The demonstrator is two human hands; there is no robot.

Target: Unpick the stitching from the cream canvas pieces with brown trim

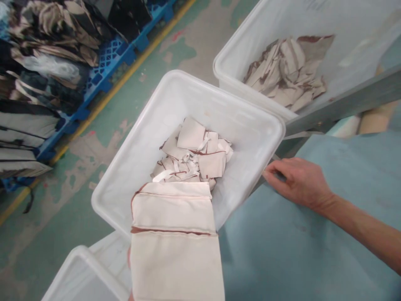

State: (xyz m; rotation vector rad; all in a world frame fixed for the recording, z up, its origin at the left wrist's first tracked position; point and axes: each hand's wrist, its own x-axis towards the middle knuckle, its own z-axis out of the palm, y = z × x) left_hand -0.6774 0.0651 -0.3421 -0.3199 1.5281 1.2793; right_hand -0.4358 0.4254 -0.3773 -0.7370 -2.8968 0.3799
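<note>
A cream fabric piece point(173, 251) with brown seams is held up in front of me, its top reaching over the near side of a white plastic bin point(125, 150). My left hand point(129, 259) grips it from behind; only bits of fingers show at its left edge. Inside the bin lies a loose heap of similar cream fabric pieces point(212, 164) with brown edges and white strips. My right hand point(299, 182) is at the bin's right side, above a blue-green surface point(282, 251). Its fingers are curled closed, and what they hold, if anything, is hidden.
Another white bin point(232, 69) with more cream pieces point(288, 75) stands at upper right, beside a grey metal bar point(351, 98). A further white container point(81, 255) is at lower left. Beyond a yellow floor line point(125, 73), a blue pallet point(106, 62) carries piled fabric point(59, 37).
</note>
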